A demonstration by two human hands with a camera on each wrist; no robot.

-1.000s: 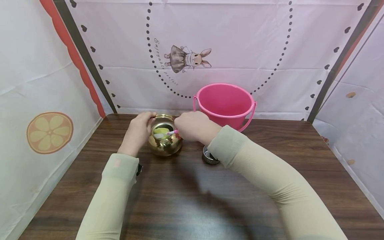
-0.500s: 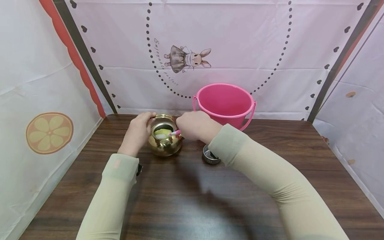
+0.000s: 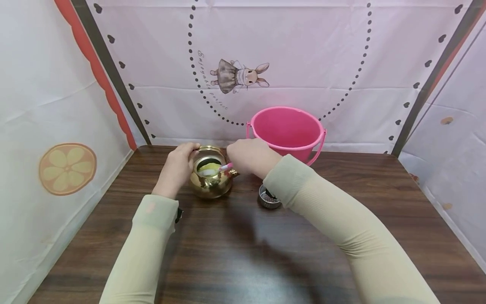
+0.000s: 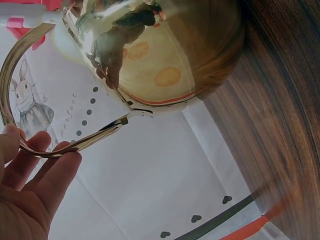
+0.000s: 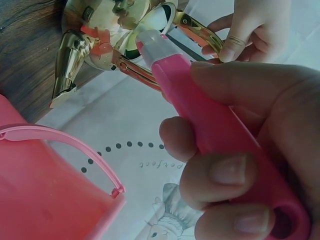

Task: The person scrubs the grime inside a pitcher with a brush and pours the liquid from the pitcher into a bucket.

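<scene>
A shiny gold kettle (image 3: 210,188) stands at the back left of the table, its mouth uncovered. My left hand (image 3: 174,169) holds its arched handle (image 4: 75,145) between thumb and fingers. With curled fingers, my right hand (image 3: 254,157) grips the pink handle (image 5: 210,115) of a sponge brush. Its pale neck (image 5: 157,47) runs down into the kettle's mouth. Inside, a yellow-green piece (image 3: 210,167) shows; its lower part is hidden by the kettle wall. The spout (image 5: 70,62) points to the right, beside my right hand.
A pink bucket (image 3: 284,126) with its handle hanging down stands behind my right hand. A small round metal piece (image 3: 268,202) lies under my right forearm, partly covered by the sleeve. Printed cloth walls (image 3: 322,46) border the wooden table (image 3: 228,261).
My right hand has drawn slightly right with the brush, and more of the kettle's spout shows. My left hand stays on the handle. The whole view has shifted a little.
</scene>
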